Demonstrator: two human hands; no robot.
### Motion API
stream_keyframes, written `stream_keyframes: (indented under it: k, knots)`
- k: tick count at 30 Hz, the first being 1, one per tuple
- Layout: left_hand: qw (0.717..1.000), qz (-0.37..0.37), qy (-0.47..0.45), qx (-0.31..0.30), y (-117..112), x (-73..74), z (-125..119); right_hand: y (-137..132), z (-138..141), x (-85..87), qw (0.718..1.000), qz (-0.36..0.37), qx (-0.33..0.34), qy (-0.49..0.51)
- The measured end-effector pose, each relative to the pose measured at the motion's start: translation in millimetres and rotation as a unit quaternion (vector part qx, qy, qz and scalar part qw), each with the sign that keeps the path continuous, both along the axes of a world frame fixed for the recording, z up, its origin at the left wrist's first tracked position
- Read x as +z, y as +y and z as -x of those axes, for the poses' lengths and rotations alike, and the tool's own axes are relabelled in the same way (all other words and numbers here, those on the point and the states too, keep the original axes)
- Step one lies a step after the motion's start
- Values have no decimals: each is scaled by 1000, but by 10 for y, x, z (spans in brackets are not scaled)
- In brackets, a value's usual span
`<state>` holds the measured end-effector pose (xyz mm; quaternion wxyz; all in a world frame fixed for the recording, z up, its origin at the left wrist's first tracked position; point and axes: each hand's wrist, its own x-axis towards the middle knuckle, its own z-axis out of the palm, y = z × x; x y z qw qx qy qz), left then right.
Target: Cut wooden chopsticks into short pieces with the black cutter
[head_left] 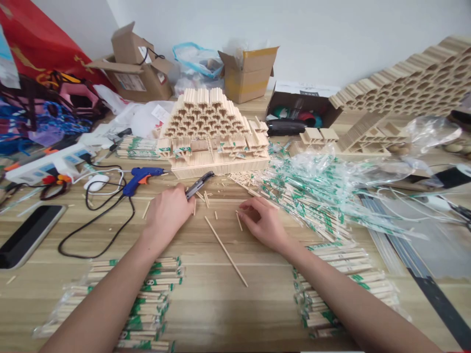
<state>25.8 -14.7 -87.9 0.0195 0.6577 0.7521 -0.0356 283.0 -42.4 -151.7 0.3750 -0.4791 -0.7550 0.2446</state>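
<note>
The left hand is closed around a grey-and-black cutting tool, whose far end points toward the front edge of the stick model. The right hand, in front of the model and to its right, is half open with fingers curled; a short stick is at its fingertips, though whether it is pinched I cannot tell. A long stick lies on the desk in front of the model, between the forearms.

Farther in front of the model, clear wrappers hold sticks in a left bundle and a right bundle. Behind the model, a yellow-taped box stands open with clear plastic inside. The dark box, behind and right of the model, contains green and red items. Behind and left, a small carton sits on an open carton; the contents of both are hidden.
</note>
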Motion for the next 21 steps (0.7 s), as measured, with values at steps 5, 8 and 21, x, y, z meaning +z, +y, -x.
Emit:
stream_keyframes:
  k: [5, 8, 21]
  knots:
    - [1000, 27, 7, 14, 13, -21, 76, -9, 6, 32, 999, -3, 34, -3]
    - [1000, 10, -2, 4, 9, -26, 44, -7, 1, 28, 999, -1, 33, -1]
    - [976, 82, -181, -92, -134, -210, -182, 13, -5, -10, 1000, 23, 1, 18]
